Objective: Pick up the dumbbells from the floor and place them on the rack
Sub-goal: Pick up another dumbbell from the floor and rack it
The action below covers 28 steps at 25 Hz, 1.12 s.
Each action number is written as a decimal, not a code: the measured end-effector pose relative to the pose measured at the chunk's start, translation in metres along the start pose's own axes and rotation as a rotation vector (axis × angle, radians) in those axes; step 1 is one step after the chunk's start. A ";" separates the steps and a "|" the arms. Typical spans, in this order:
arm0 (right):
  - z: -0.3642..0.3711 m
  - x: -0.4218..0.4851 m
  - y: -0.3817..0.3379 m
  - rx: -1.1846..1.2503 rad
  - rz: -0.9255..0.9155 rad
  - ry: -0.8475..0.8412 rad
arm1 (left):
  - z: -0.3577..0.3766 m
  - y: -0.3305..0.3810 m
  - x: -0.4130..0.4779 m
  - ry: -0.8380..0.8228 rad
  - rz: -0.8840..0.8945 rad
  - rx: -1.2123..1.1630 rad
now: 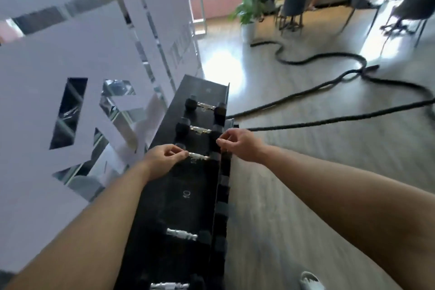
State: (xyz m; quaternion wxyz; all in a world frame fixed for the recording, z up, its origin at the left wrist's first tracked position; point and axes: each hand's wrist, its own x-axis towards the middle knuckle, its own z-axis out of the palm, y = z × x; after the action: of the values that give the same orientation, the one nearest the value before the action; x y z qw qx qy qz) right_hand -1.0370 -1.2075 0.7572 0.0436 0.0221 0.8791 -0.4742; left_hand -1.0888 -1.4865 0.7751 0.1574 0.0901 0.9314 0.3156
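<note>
Between the hands, a dumbbell (pixel 197 156) lies on the rack (pixel 188 195). Left hand (pixel 162 160) pinches its handle; right hand (pixel 237 142) hovers loosely curled, apart. Such a light pinch may let it roll off.

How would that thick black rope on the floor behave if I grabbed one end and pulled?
The black rope looks floppy: it lies in loose curves and crosses itself, so it would likely straighten before moving. Its thickness and length suggest it is heavy. It would probably drag across the floor, not roll.
</note>
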 end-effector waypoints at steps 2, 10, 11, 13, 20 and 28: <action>-0.071 -0.014 0.008 0.012 0.009 0.100 | -0.005 0.061 0.019 -0.011 0.116 0.038; -0.326 -0.163 0.114 0.046 0.195 0.456 | 0.082 0.341 0.042 -0.092 0.515 0.108; -0.353 -0.187 0.134 0.029 0.223 0.484 | 0.111 0.376 0.040 -0.128 0.554 0.116; -0.404 -0.240 0.176 -0.006 0.287 0.537 | 0.176 0.445 0.028 -0.210 0.614 0.137; -0.573 -0.419 0.301 -0.063 0.487 0.687 | 0.391 0.666 -0.014 -0.409 0.792 0.155; -0.682 -0.577 0.395 -0.003 0.679 0.948 | 0.576 0.842 -0.054 -0.619 0.886 0.057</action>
State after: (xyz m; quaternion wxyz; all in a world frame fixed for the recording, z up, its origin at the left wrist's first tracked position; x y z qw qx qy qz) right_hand -0.4693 -0.4191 0.8573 -0.2049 0.5125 0.7469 -0.3708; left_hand -0.7793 -0.5181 0.8742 0.2737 0.5674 0.7224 0.2851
